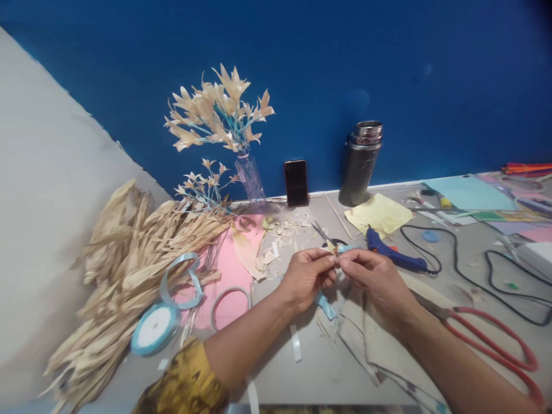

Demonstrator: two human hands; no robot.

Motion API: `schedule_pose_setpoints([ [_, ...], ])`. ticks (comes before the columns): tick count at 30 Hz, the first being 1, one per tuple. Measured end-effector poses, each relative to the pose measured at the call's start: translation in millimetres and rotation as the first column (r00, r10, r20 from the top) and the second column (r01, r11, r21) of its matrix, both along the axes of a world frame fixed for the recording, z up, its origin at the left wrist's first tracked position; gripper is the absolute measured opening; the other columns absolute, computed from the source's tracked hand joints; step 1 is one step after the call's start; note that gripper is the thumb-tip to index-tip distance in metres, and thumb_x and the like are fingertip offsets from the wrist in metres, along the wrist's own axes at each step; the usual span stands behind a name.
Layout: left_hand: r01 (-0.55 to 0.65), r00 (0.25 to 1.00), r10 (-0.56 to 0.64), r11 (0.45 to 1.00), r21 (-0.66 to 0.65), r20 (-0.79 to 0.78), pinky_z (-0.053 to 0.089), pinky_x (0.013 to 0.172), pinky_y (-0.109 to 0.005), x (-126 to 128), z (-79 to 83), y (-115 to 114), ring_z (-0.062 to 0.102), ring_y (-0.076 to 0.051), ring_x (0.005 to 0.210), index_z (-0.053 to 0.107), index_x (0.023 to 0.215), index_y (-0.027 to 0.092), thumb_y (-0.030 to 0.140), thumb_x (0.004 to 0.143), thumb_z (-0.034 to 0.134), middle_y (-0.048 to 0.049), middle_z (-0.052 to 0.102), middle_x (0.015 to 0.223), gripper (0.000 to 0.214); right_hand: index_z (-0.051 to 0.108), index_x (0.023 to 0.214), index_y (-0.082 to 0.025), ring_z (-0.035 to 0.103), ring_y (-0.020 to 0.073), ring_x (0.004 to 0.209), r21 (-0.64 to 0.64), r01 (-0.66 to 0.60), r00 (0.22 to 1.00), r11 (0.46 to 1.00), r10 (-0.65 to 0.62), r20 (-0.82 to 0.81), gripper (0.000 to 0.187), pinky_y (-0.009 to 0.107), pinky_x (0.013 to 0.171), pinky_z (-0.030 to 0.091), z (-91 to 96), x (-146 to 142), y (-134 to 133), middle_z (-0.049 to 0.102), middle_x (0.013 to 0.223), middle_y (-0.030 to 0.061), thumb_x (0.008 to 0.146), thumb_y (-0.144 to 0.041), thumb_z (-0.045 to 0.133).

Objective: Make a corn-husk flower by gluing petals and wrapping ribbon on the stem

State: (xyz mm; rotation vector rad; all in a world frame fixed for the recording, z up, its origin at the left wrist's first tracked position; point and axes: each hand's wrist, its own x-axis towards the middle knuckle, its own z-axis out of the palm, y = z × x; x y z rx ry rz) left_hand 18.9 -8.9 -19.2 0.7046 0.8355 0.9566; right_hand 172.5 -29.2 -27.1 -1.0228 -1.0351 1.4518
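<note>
My left hand (307,277) and my right hand (376,277) meet over the middle of the table with fingertips pinched together. A small pale corn husk flower (332,247) pokes up from the left fingertips, mostly covered by them. At the right fingertips shows a bit of light blue ribbon (348,248); how it joins the flower is hidden. Below the hands lies another blue ribbon piece (326,306). Small scissors (321,230) rest just behind the fingers, and a blue glue gun (395,253) lies beyond my right hand.
Dried corn husks (142,270) heap at left, near a ribbon spool (154,328) and pink paper (230,261). A bottle (250,181) holds husk flowers (219,109). A phone (295,183) and flask (361,164) stand by the wall. Red-handled scissors (491,339) and a cord (457,259) lie right.
</note>
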Motion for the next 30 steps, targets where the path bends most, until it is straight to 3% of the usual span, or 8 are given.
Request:
schedule_pose_setpoints([
  [5,0.004,1.000,-0.005,1.000,0.017,0.008,0.041,0.048,-0.019,-0.1,-3.5,-0.8,0.056,-0.008,0.052,0.070,0.076,0.010,0.027,0.064,0.087,-0.0023,0.064,0.063,0.027,0.072,0.073,-0.016,0.037,0.0079,0.051,-0.015,0.079,0.995,0.997,-0.078,0.065,0.031,0.024,0.047,0.024,-0.2,0.3,3.2,0.057,0.059,-0.0019,0.071,-0.046,0.083],
  [17,-0.016,1.000,0.016,1.000,0.011,0.004,0.043,0.049,-0.022,-0.7,-0.6,1.3,0.058,-0.011,0.049,0.072,0.073,0.007,0.017,0.062,0.073,-0.0074,0.068,0.064,0.014,0.066,0.066,-0.018,0.053,0.0138,0.057,-0.021,0.107,0.994,0.994,-0.107,0.037,0.028,0.028,0.056,0.041,1.2,-7.1,5.8,0.061,0.060,-0.0005,0.072,-0.041,0.082],
  [22,-0.030,0.998,0.033,0.998,0.058,-0.053,0.042,0.049,-0.021,0.7,-3.6,0.9,0.055,-0.009,0.047,0.072,0.072,0.010,0.023,0.069,0.078,-0.0036,0.064,0.057,0.016,0.067,0.068,-0.018,0.049,0.0139,0.058,0.022,0.125,0.984,0.992,-0.126,0.126,0.024,0.028,0.056,0.038,-1.9,-6.1,8.3,0.059,0.061,-0.0007,0.074,-0.039,0.078],
  [30,-0.071,0.992,0.075,0.996,0.048,-0.098,0.041,0.049,-0.020,-0.6,-11.8,3.2,0.054,-0.008,0.046,0.072,0.070,0.011,0.026,0.060,0.087,-0.0013,0.063,0.056,0.024,0.068,0.067,-0.018,0.053,0.0161,0.065,0.128,0.144,0.952,0.981,-0.173,0.254,0.022,0.029,0.061,0.041,-0.5,-3.3,5.4,0.064,0.066,0.0011,0.077,-0.037,0.073],
])
